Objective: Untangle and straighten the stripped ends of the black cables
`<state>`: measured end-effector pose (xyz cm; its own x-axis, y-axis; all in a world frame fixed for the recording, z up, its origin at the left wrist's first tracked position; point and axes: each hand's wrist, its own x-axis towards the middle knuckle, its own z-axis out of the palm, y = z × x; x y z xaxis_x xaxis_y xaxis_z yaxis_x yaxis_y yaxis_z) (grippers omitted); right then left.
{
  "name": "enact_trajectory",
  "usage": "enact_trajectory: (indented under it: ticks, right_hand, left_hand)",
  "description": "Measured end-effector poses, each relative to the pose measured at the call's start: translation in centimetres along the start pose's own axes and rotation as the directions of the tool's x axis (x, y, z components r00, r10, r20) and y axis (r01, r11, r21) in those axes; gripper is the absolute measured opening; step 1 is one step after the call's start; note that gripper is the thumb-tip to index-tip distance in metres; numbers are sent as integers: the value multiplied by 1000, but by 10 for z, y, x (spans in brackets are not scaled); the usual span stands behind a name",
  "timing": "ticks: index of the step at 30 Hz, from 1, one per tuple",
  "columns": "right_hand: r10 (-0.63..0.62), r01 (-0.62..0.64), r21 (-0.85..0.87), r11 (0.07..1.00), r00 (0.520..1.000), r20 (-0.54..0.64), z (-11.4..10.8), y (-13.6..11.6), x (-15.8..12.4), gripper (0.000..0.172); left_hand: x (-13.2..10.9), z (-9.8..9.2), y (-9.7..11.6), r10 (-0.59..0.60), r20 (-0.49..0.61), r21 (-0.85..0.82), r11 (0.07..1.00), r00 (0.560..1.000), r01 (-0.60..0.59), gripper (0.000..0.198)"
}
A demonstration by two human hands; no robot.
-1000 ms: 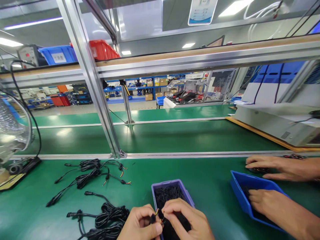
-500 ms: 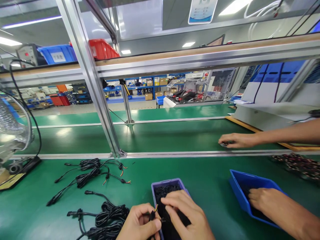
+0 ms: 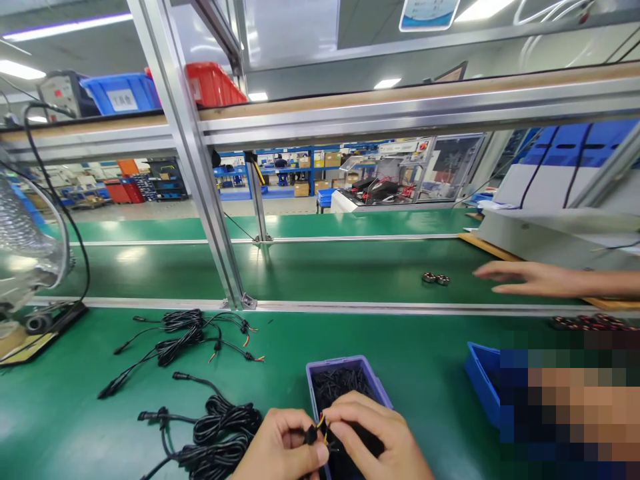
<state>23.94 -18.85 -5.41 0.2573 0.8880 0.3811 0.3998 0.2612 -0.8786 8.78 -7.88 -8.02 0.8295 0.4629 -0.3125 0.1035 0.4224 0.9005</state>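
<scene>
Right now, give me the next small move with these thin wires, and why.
I'd probably have the right grip ease the thin wires apart while the left grip steadies the black cable end: the left grip pinches that end, the wires stick out at different angles, and the right grip is right beside them.

Green bench (image 3: 420, 373); on it coiled black cables (image 3: 227, 423); purple bin (image 3: 340, 362); blue bin (image 3: 481, 383) farther right
</scene>
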Motion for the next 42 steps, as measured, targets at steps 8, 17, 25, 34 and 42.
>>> enact_trajectory:
  ticks: [8, 17, 25, 34, 42]
  right_hand:
    - [-129, 133, -95, 987, 991, 47, -1, 0, -2, 20]
    - [-110, 120, -131, 984, 991, 81, -2, 0, -1, 20]
    - [-186, 209, -224, 952, 975, 120, -10, 5, -3, 21]
    - [-62, 85, -123, 989, 982, 179, -7, -3, 4, 23]
    - [-13, 32, -182, 983, 994, 107, -1, 4, 1, 17]
  left_hand:
    - [2, -1, -3, 10, 16, -10, 1000, 1000, -10, 51]
    - [4, -4, -6, 15, 42, -8, 1000, 999, -15, 50]
    - [3, -5, -2, 30, 45, 37, 999, 999, -32, 49]
    - [2, -6, -3, 67, 39, 31, 997, 997, -68, 48]
    - [-3, -3, 8, 194, 72, -135, 974, 978, -183, 47]
